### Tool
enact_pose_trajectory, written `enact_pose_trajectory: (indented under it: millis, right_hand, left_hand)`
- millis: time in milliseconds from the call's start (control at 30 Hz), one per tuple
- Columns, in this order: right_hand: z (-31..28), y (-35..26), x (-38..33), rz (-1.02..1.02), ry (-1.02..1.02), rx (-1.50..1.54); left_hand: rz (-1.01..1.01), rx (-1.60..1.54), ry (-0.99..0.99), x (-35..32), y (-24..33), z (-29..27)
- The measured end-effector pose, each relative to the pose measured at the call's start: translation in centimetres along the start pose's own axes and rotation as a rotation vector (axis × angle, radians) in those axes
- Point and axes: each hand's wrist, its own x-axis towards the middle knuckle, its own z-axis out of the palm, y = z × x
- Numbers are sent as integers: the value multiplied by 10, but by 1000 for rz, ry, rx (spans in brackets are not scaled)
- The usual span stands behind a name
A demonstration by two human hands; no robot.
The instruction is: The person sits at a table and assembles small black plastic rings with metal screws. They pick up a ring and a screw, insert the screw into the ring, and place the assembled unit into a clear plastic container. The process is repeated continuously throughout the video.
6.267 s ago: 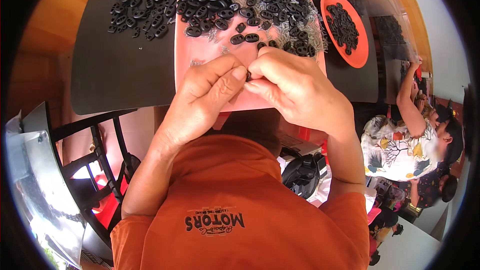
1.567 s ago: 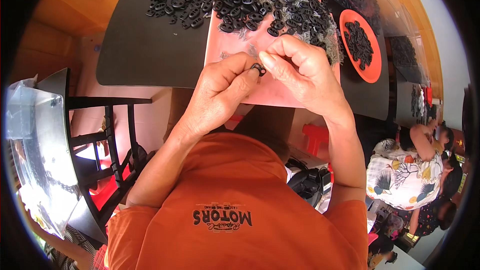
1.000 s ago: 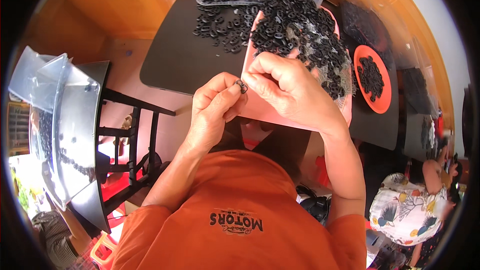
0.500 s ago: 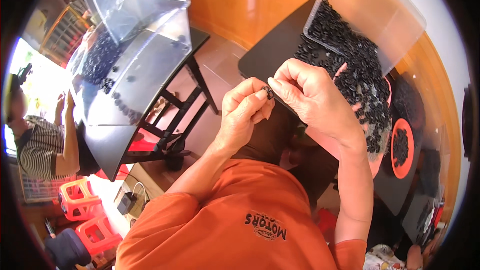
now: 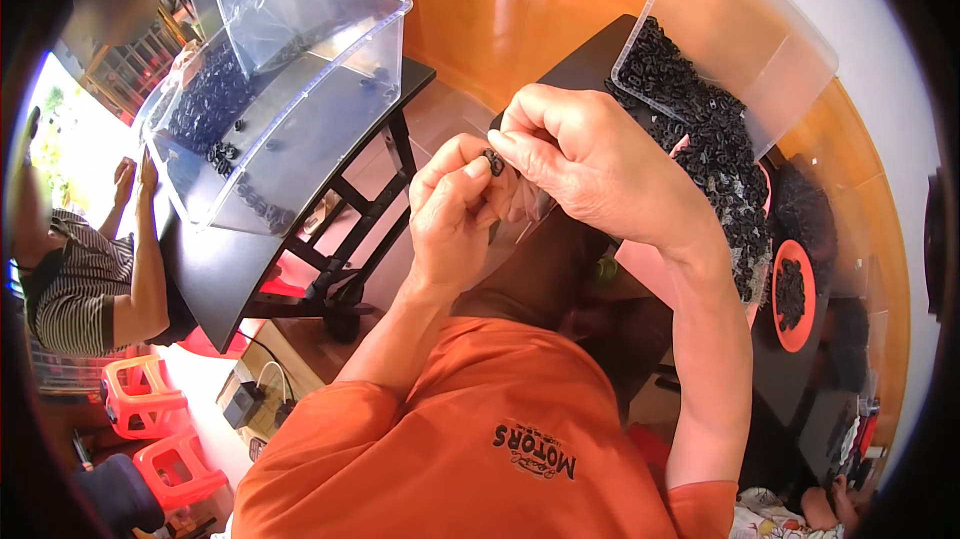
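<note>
My left hand (image 5: pixel 450 204) pinches a small black ring-shaped piece (image 5: pixel 494 162) between thumb and forefinger, raised in front of my orange shirt. Close beside it, my right hand (image 5: pixel 590 159) is closed in a pinch, its thumb tip just above the piece. Whatever lies between the right fingertips is too small to make out. To the right, a heap of similar black pieces (image 5: pixel 715 144) spills from a clear plastic bin (image 5: pixel 765 39) tipped on its side on a dark table (image 5: pixel 585 61).
An orange dish (image 5: pixel 797 336) of black pieces sits at the right. Across to the left, another clear bin (image 5: pixel 345 69) with black pieces rests on a black folding table (image 5: pixel 215 284), where a person in a striped shirt (image 5: pixel 85 284) sits. Red plastic stools (image 5: pixel 145 399) stand at the lower left.
Both hands have shifted left and slightly up with the black piece, staying close together. The whole view has tilted a little. At the left, the other person's head and arms have moved slightly.
</note>
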Motion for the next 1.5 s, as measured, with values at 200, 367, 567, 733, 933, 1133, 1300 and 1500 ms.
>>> enact_pose_trajectory:
  millis: [200, 367, 567, 733, 933, 1133, 1300, 1500]
  right_hand:
    - [-1, -7, 8, 24, -61, -25]
    - [2, -17, 16, 38, -98, -125]
    - [2, -30, 27, 181, -228, -7]
    - [8, -36, 38, 187, -273, -19]
    - [17, -47, 49, 184, -280, -82]
    - [28, -47, 56, 127, -263, -132]
    - [38, -52, 57, 134, -205, -48]
    - [56, -38, 56, 77, -84, 74]
  left_hand:
    - [51, -82, -26, -1, 5, 2]
    - [58, -64, -6, -5, 12, 1]
    - [47, -6, 22, -7, 17, -10]
    - [58, -31, 29, -10, 25, -14]
    - [82, -83, 19, -11, 34, -25]
    - [84, -88, 37, -12, 39, -31]
    - [96, -114, 96, -14, 45, -32]
    - [124, -137, 115, -11, 44, -40]
